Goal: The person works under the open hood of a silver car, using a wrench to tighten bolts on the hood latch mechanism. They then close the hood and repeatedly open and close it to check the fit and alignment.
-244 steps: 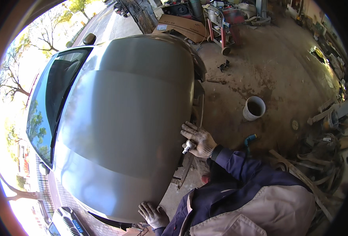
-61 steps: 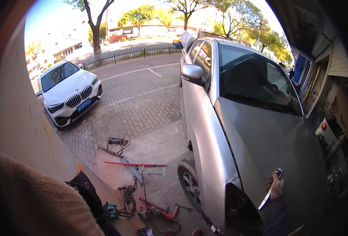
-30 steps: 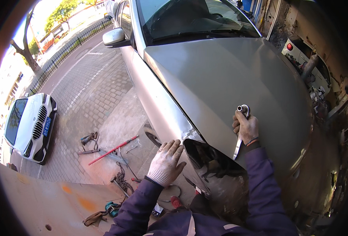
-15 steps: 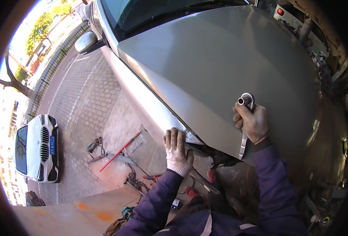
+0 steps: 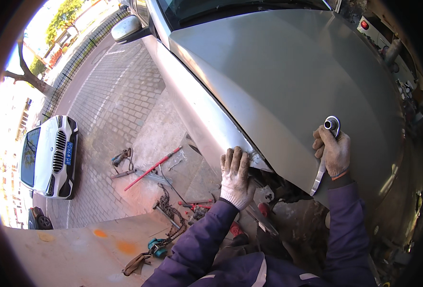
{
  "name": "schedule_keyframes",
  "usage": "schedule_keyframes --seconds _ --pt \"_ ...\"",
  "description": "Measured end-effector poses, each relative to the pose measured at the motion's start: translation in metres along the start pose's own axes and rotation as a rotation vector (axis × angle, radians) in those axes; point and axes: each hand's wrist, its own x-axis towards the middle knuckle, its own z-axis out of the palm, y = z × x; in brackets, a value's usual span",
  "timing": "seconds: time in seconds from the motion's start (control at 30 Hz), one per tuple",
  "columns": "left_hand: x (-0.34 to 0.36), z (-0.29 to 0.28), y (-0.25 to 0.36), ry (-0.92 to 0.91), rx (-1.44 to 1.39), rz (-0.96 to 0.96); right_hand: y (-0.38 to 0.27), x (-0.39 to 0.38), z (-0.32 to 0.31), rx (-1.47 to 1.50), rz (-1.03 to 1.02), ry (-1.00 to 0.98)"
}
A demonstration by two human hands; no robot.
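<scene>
My left hand (image 5: 237, 179), in a white knit glove with dirty fingers, lies with its fingers stretched out over the front end of the silver fender (image 5: 192, 98). In my right hand (image 5: 336, 154), also gloved, is a metal ratchet wrench (image 5: 318, 179). Its round head, with a socket on it, sticks out above my fist, and the flat handle slants down below. That hand is over the front part of the dull grey hood (image 5: 288, 81). Whether the wrench touches the hood I cannot tell.
A dark gap (image 5: 288, 189) opens in front of the hood edge. On the ground at left lie a red bar (image 5: 153, 168), a chain (image 5: 164, 205) and other tools. A white car (image 5: 49, 155) stands farther left. Clutter lines the right side.
The whole view has shifted, so the car and both hands appear farther right. My hands keep nearly the same places against the car, and the grip on the ratchet wrench is unchanged.
</scene>
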Motion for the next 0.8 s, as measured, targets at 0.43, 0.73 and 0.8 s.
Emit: schedule_keyframes --seconds 0.43,0.73,0.8 --pt "-0.003 0.007 -0.002 0.046 0.001 0.001 -0.002 -0.002 0.001 -0.034 -0.028 -0.003" --pt "-0.006 0.014 -0.011 0.095 -0.025 0.029 0.001 0.001 0.001 0.006 0.004 0.01" --pt "-0.007 0.017 -0.013 0.101 -0.027 0.035 0.002 0.001 0.001 0.009 -0.01 0.008"
